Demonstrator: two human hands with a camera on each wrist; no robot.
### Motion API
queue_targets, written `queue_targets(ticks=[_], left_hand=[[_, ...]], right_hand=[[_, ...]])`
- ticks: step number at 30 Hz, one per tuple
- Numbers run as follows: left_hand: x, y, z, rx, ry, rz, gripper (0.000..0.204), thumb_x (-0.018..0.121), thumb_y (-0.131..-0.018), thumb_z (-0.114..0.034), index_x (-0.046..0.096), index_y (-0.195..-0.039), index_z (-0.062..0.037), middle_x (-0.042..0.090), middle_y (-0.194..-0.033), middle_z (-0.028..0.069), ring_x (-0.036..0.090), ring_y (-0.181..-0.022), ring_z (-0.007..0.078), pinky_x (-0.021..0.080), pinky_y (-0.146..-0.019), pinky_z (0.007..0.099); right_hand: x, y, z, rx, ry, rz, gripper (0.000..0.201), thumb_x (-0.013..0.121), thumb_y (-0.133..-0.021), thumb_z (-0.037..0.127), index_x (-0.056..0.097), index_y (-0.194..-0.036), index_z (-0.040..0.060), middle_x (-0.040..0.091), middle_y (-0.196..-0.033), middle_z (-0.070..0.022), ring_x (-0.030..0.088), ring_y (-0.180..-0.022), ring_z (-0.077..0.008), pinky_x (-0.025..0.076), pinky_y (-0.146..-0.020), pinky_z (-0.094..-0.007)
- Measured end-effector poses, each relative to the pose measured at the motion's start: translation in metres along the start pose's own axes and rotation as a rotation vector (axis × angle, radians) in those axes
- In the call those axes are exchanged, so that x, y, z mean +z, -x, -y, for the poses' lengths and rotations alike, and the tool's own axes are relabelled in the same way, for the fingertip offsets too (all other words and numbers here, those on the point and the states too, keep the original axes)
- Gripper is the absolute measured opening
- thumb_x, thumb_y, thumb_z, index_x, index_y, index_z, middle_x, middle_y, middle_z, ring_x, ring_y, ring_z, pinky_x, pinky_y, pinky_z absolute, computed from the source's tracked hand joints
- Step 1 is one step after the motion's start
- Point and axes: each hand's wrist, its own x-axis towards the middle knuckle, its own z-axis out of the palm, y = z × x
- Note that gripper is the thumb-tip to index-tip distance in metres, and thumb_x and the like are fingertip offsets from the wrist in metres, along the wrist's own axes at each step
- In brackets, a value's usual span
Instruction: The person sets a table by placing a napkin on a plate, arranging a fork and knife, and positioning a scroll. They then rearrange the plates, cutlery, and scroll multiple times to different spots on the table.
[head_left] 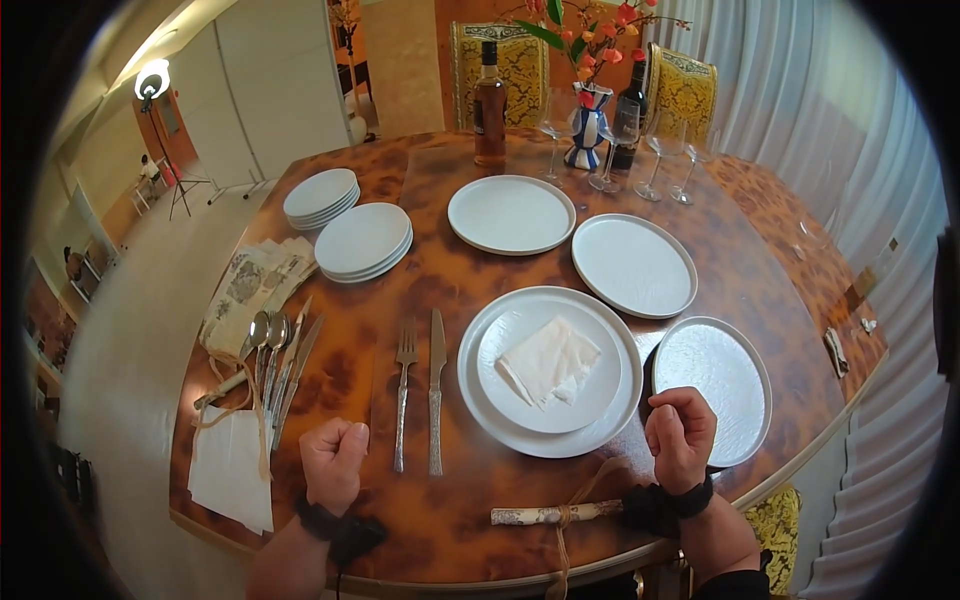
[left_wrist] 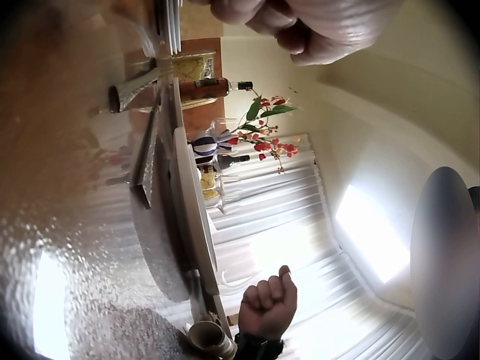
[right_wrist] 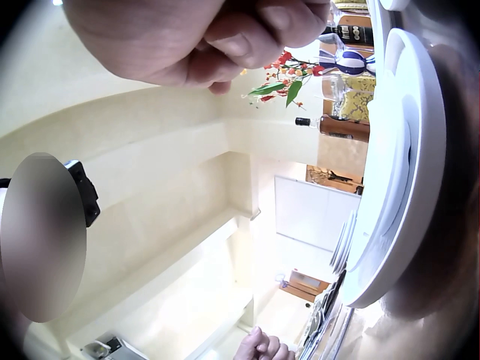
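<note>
Both hands are raised with curled fingers and nothing in them. The left hand point(head_left: 335, 465) is near the table's front, left of a fork point(head_left: 402, 400) and knife point(head_left: 437, 390); its fingers also show in the left wrist view point(left_wrist: 307, 26). My right hand point(head_left: 682, 440) is beside the lower left edge of a round plate point(head_left: 712, 385); in the right wrist view the hand point(right_wrist: 195, 37) fills the top. Between the hands, a folded napkin point(head_left: 550, 362) lies on a small plate point(head_left: 490, 372) stacked on a larger plate point(head_left: 470, 405). A ribbon-tied napkin roll point(head_left: 525, 515) lies in front.
Stacked plates point(head_left: 362, 240), folded napkins point(head_left: 250, 280), spoons point(head_left: 260, 330) with knives, and white paper point(head_left: 230, 470) occupy the left side. Two more plates point(head_left: 512, 213) lie further back. Behind stand a bottle point(head_left: 489, 115), wine glasses point(head_left: 658, 145) and a flower vase point(head_left: 587, 130).
</note>
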Motion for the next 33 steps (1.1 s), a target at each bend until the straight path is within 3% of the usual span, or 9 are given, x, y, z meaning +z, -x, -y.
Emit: queue_targets(ticks=[6, 17, 20, 21, 24, 25, 33], left_hand=[[0.0, -0.001, 0.001, 0.002, 0.02, 0.029, 0.023, 0.055, -0.085, -0.01, 0.048, -0.064, -0.0027, 0.045, -0.058, -0.0038, 0.039, -0.056, 0.0025, 0.032, -0.05, 0.0195], [0.005, -0.002, -0.005, -0.03, 0.093, 0.029, 0.006, 0.052, -0.085, -0.005, 0.049, -0.089, -0.0013, 0.049, -0.074, -0.0025, 0.043, -0.065, 0.0019, 0.035, -0.058, 0.0164], [0.007, -0.003, -0.002, -0.012, 0.127, 0.04, 0.021, 0.051, -0.084, -0.002, 0.047, -0.104, 0.0006, 0.049, -0.091, 0.0024, 0.046, -0.076, 0.005, 0.039, -0.064, 0.0177], [0.008, -0.003, -0.001, -0.001, 0.143, 0.042, 0.028, 0.05, -0.083, -0.001, 0.046, -0.111, 0.0013, 0.049, -0.098, 0.0045, 0.047, -0.082, 0.0064, 0.041, -0.066, 0.0183], [0.008, -0.005, 0.002, 0.058, 0.051, 0.049, 0.048, 0.05, -0.079, 0.003, 0.037, -0.126, 0.0017, 0.039, -0.121, 0.0094, 0.044, -0.099, 0.0129, 0.044, -0.073, 0.022], [0.005, -0.005, 0.003, 0.032, 0.018, 0.086, 0.06, 0.051, -0.077, 0.004, 0.029, -0.132, 0.0013, 0.028, -0.133, 0.011, 0.038, -0.111, 0.0181, 0.045, -0.077, 0.0251], [0.008, -0.004, 0.0, 0.122, -0.041, 0.041, 0.07, 0.05, -0.077, 0.003, 0.017, -0.138, -0.0023, 0.017, -0.142, 0.0109, 0.027, -0.125, 0.0212, 0.041, -0.084, 0.0285]], right_hand=[[0.0, 0.0, 0.001, -0.004, 0.009, 0.001, 0.011, 0.047, -0.088, 0.007, 0.054, -0.09, -0.0008, 0.048, -0.057, 0.0015, 0.04, -0.047, -0.0031, 0.031, -0.044, -0.0174], [0.004, -0.002, -0.001, -0.056, 0.018, -0.017, 0.014, 0.047, -0.09, 0.011, 0.051, -0.087, -0.0019, 0.043, -0.053, 0.002, 0.034, -0.041, -0.003, 0.026, -0.038, -0.017], [0.004, -0.002, -0.002, -0.051, 0.008, -0.029, 0.014, 0.046, -0.09, 0.011, 0.051, -0.087, -0.0017, 0.043, -0.052, 0.0023, 0.033, -0.041, -0.003, 0.025, -0.038, -0.0169], [-0.001, 0.0, 0.0, 0.024, -0.045, 0.0, 0.011, 0.048, -0.088, 0.008, 0.054, -0.091, -0.0006, 0.05, -0.06, 0.0008, 0.042, -0.05, -0.0033, 0.033, -0.046, -0.017], [0.001, -0.002, -0.001, -0.007, -0.042, -0.037, 0.011, 0.048, -0.088, 0.007, 0.053, -0.092, -0.0008, 0.052, -0.063, -0.0004, 0.045, -0.053, -0.0045, 0.036, -0.049, -0.0172], [-0.001, -0.002, -0.002, -0.02, -0.061, -0.01, 0.011, 0.047, -0.087, 0.005, 0.052, -0.095, -0.0011, 0.054, -0.07, -0.003, 0.048, -0.059, -0.0057, 0.038, -0.054, -0.0177], [-0.001, -0.005, -0.001, -0.047, -0.047, -0.012, 0.022, 0.038, -0.08, -0.006, 0.05, -0.098, -0.0018, 0.056, -0.084, -0.007, 0.051, -0.067, -0.0079, 0.04, -0.056, -0.0187]])
